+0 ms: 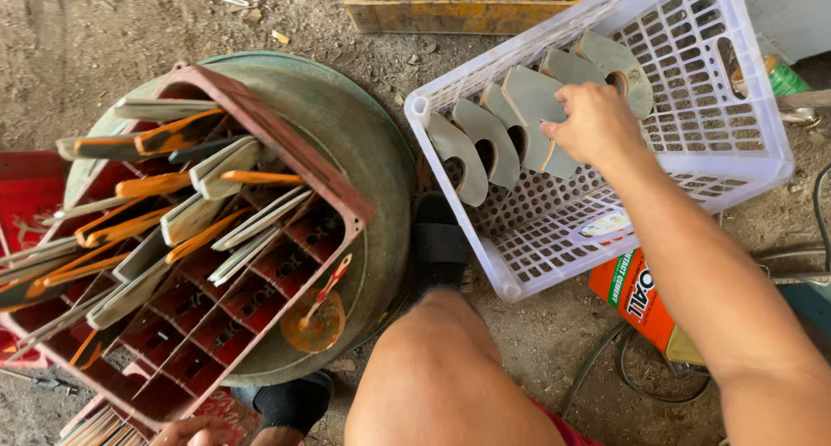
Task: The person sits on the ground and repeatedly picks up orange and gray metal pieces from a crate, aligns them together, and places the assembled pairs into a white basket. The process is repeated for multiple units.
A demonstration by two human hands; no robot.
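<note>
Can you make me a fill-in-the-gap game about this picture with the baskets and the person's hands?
1. The right hand rests on grey curved pieces standing in a ____ plastic basket.
2. The red crate sits tilted on a round green ____.
3. The tools in the red crate have ____ handles.
4. The left hand shows at the ____ edge of the picture.

Missing words: white; tub; orange; bottom

This was a rough, small-scale workshop with a bare dirt floor (104,31) littered with scraps and stones. Batches of cut, curved grey blades stood sorted in a white plastic crate (692,83), a red divided crate (286,143) set on a green metal basin (363,126) and a worn yellow wooden box (450,15). Cables (636,372) trailed across the ground beside an orange tin (636,303)
</note>
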